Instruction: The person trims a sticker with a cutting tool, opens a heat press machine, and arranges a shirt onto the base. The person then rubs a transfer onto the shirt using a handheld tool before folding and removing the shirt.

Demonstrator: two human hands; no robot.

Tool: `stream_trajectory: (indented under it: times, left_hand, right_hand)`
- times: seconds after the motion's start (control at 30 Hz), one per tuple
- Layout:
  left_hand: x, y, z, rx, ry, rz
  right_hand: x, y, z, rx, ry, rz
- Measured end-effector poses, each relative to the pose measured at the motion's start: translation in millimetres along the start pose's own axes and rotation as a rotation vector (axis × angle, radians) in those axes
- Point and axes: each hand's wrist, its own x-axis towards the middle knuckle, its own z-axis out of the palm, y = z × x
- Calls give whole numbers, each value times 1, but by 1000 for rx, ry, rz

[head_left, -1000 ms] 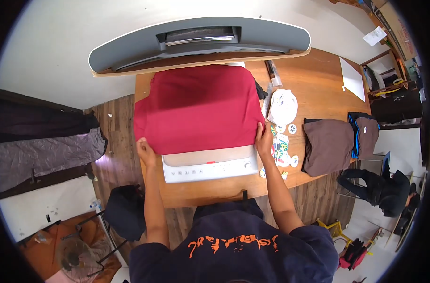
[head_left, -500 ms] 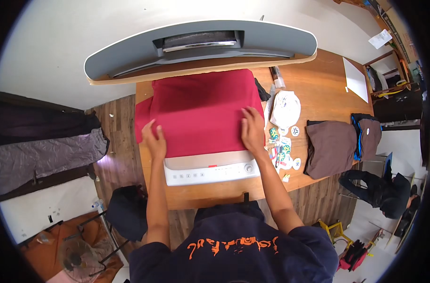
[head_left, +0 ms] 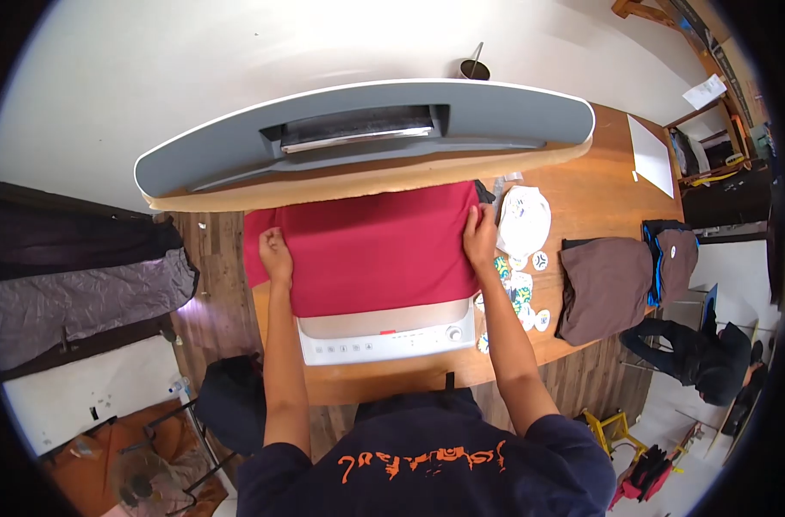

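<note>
A dark red garment or cloth lies over the bed of a heat press, its far part in the shade under the raised grey lid. The press's white control panel shows at the near edge. At the cloth's left edge my left hand is closed, with curled fingers pinching the fabric. My right hand grips the right edge between thumb and fingers. More red fabric sticks out on the left beyond my left hand.
Right of the press lie a white bundle and several round printed patches. Folded brown garments lie farther right on the wooden table. A person in dark clothes is at the far right. A fan stands lower left.
Both hands have moved from resting open on the cloth to its side edges, where their fingers have closed. The view has tilted upward, so the press appears lower.
</note>
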Motion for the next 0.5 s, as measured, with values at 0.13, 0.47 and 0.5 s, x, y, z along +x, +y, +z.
stream_trajectory:
  times: [0.13, 0.47, 0.5]
  left_hand:
    - [24, 6, -14, 129, 64, 79]
    - [41, 18, 73, 630, -247, 790]
    - [48, 12, 65, 661, -253, 709]
  right_hand:
    - [11, 49, 13, -21, -84, -17]
    - [39, 1, 93, -172, -166, -538]
    - [45, 33, 102, -182, -101, -591]
